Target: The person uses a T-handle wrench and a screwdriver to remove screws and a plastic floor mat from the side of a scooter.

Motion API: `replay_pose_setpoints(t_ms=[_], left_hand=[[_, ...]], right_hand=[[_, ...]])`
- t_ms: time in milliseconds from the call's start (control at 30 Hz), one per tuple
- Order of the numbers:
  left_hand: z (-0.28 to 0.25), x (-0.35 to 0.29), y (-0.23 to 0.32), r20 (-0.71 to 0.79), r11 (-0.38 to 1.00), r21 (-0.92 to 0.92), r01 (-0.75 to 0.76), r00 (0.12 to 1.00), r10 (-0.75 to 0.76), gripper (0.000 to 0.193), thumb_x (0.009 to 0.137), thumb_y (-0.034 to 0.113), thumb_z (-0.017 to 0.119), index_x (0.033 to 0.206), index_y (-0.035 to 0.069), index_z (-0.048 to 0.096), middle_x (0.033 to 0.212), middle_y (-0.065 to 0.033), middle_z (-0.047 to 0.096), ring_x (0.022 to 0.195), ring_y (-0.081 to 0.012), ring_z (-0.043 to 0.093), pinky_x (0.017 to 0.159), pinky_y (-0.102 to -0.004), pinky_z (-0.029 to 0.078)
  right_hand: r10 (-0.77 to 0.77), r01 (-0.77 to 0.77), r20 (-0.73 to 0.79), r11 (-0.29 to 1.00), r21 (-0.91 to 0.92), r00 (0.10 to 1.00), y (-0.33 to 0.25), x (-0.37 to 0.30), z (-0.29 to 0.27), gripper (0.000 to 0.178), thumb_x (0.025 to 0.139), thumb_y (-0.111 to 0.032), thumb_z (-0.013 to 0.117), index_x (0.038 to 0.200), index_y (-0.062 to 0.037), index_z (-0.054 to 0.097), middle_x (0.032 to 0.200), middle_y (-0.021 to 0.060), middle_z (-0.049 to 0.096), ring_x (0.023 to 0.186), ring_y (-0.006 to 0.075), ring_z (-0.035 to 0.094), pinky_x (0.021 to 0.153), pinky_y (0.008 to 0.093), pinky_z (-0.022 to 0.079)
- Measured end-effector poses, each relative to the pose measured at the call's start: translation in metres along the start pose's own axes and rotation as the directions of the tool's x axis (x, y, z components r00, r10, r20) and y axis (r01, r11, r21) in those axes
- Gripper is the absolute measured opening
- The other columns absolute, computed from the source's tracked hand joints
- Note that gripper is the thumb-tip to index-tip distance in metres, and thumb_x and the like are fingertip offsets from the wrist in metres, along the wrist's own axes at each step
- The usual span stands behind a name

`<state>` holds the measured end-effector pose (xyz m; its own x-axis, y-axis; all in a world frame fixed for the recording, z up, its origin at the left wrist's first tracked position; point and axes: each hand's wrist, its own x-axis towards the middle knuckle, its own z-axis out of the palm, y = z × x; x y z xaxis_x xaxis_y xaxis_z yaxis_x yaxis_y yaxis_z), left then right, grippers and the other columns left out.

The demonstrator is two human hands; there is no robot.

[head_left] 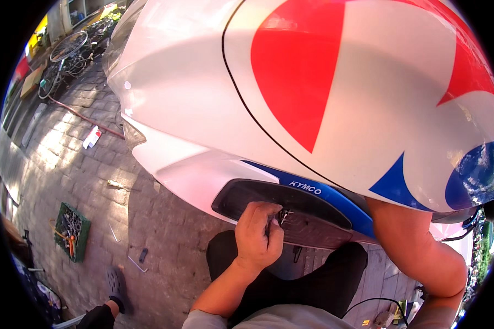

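A large white scooter body [181, 115] with red and blue shapes fills the view ahead of me. My left hand [258, 234] is closed, thumb against curled fingers, in front of the dark recessed panel [318, 215] low on the scooter's side. A small dark and metallic piece [284, 215] shows at its fingertips; its kind cannot be made out. My right forearm [403, 227] reaches up under the lower edge of the white bodywork. The bodywork hides my right hand and anything in it.
On the brick paving at left stands a green crate [81, 233] of tools, including an orange-handled one. Bent metal rods [138, 264] lie nearby. A person's foot in a grey clog [116, 285] is at lower left. A bicycle [63, 60] stands farther back.
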<state>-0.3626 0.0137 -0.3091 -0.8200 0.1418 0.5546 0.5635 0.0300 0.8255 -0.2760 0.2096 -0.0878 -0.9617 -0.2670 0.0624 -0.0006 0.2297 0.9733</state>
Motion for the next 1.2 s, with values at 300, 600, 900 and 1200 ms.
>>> replay_pose_setpoints(t_ms=[300, 600, 900, 1200], left_hand=[[-0.006, 0.008, -0.023, 0.098, 0.994, 0.062, -0.084, 0.992, 0.078, 0.023, 0.085, -0.003, 0.071, 0.107, 0.002, 0.074, 0.088, -0.0124, 0.07, 0.077, -0.0347, 0.071, 0.067, -0.0412, 0.058], [0.003, 0.07, -0.027, 0.029, 0.934, 0.168, -0.316, 0.948, 0.316, 0.035, 0.087, 0.002, 0.075, 0.122, -0.002, 0.07, 0.086, -0.0121, 0.07, 0.074, -0.0355, 0.069, 0.066, -0.0436, 0.058], [0.001, 0.054, -0.039, 0.238, 0.853, 0.411, -0.321, 0.941, 0.239, 0.027, 0.086, 0.008, 0.079, 0.112, 0.004, 0.077, 0.099, -0.0092, 0.073, 0.085, -0.0302, 0.072, 0.07, -0.0425, 0.061], [0.002, 0.059, -0.039, 0.175, 0.857, 0.353, -0.376, 0.926, 0.335, 0.025, 0.084, 0.008, 0.081, 0.109, 0.005, 0.077, 0.091, -0.0079, 0.069, 0.076, -0.0284, 0.068, 0.066, -0.0405, 0.059]], right_hand=[[-0.072, 0.096, 0.191, 0.988, -0.119, 0.979, -0.02, -0.036, 0.016, 0.064, 0.099, -0.017, 0.063, 0.163, -0.0148, 0.06, 0.153, 0.0235, 0.062, 0.138, 0.0522, 0.062, 0.106, 0.0724, 0.05], [-0.003, 0.017, 0.16, 0.996, -0.085, 0.987, -0.029, -0.037, 0.022, 0.063, 0.101, -0.016, 0.062, 0.164, -0.0152, 0.058, 0.158, 0.0244, 0.058, 0.145, 0.0547, 0.056, 0.111, 0.0792, 0.042], [0.049, -0.049, 0.113, 0.999, -0.004, 0.992, -0.032, -0.032, 0.018, 0.063, 0.103, -0.019, 0.064, 0.165, -0.013, 0.056, 0.165, 0.0243, 0.052, 0.149, 0.0562, 0.051, 0.113, 0.0812, 0.04], [0.073, -0.068, 0.084, 0.996, -0.063, 0.994, -0.035, -0.028, 0.014, 0.06, 0.105, -0.018, 0.063, 0.164, -0.0099, 0.056, 0.164, 0.0238, 0.053, 0.148, 0.0565, 0.052, 0.112, 0.0783, 0.044]])
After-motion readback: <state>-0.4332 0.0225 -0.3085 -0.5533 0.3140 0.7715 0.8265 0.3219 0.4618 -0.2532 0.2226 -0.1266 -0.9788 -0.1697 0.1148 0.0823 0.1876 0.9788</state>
